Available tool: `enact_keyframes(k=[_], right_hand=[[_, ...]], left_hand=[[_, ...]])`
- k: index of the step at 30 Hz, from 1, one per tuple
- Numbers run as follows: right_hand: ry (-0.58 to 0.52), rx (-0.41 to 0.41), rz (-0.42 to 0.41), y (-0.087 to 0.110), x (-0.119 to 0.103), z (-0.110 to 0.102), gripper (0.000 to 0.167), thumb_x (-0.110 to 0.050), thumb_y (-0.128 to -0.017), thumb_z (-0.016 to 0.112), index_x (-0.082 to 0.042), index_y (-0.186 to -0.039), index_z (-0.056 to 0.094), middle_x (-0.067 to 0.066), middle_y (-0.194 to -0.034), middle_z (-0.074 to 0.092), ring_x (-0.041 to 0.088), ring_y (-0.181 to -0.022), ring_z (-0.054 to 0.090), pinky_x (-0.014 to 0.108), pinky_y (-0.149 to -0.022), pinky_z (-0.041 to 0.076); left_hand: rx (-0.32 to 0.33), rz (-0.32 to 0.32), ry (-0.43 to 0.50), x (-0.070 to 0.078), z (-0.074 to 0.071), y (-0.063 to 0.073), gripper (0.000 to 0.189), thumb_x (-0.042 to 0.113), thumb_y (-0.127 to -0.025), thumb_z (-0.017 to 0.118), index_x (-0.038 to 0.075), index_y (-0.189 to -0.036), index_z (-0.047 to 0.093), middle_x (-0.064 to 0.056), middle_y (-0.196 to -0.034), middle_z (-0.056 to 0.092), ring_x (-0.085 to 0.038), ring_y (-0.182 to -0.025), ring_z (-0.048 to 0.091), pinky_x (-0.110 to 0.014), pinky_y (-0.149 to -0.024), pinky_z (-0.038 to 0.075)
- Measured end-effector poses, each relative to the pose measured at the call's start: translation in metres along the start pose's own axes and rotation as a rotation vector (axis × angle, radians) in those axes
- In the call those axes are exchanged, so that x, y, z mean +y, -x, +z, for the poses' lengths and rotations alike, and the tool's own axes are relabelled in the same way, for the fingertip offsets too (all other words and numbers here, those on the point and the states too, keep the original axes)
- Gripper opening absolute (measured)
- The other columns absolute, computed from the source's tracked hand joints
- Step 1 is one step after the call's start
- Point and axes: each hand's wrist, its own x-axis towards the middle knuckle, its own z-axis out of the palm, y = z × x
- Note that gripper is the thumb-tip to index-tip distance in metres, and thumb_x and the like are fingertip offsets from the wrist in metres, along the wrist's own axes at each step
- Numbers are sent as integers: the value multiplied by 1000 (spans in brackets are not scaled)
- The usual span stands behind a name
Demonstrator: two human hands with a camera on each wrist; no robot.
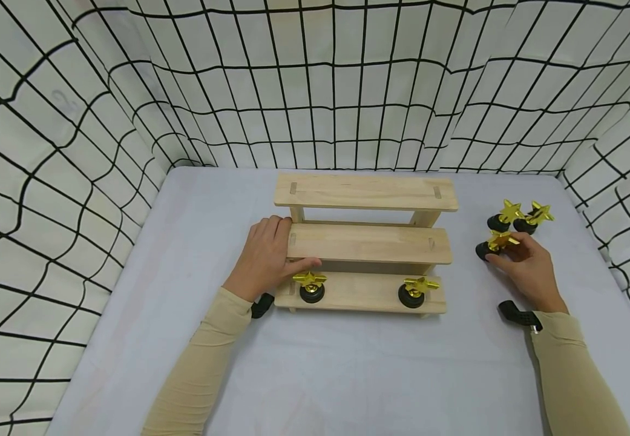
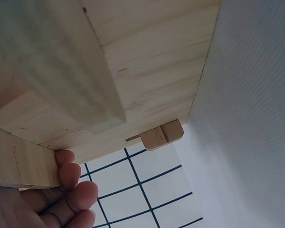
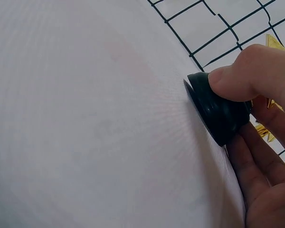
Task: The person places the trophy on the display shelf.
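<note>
A three-tier wooden stand (image 1: 369, 244) sits mid-table. My left hand (image 1: 264, 254) grips the left end of its middle shelf, the thumb lying along the shelf's front edge; in the left wrist view the fingertips (image 2: 83, 194) show at the shelf's end. Two gold star trophies on round black bases stand on the lowest shelf, one at the left (image 1: 311, 289) and one at the right (image 1: 414, 293). On the right, my right hand (image 1: 529, 269) pinches a third star trophy (image 1: 490, 248) by its black base (image 3: 218, 107). The right wrist view shows that base tilted against the white cloth.
Two more star trophies (image 1: 511, 212) (image 1: 532, 217) stand close together just beyond my right hand. White cloth (image 1: 380, 369) covers the table. A black wire grid (image 1: 333, 109) encloses the back and both sides.
</note>
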Motion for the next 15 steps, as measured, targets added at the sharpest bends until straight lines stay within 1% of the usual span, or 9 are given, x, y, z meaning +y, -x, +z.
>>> enact_keyframes(k=[3,12,15], right_hand=[[4,-4,6,0,0,0,48,-11,-88,83,-20,-128,56,-29,-116,50,-19,-105,50,-3,-89,43],[39,-14,23,0,-4,-2,51,-18,-90,82,-15,-133,55,-30,-114,49,-18,-103,50,-4,-86,42],[51,-14,22,0,-5,-2,52,-18,-90,82,-15,-133,55,-32,-113,49,-18,-102,50,-4,-85,42]], left_hand=[[6,3,4,0,0,0,93,74,-76,76,-6,-120,57,-17,-100,60,-32,-93,57,-47,-84,47],[4,-4,1,1,-1,0,92,70,-73,80,-6,-118,57,-17,-99,60,-32,-91,57,-47,-84,47],[11,1,2,0,-1,0,93,73,-75,78,-6,-118,57,-17,-99,60,-32,-91,57,-47,-83,47]])
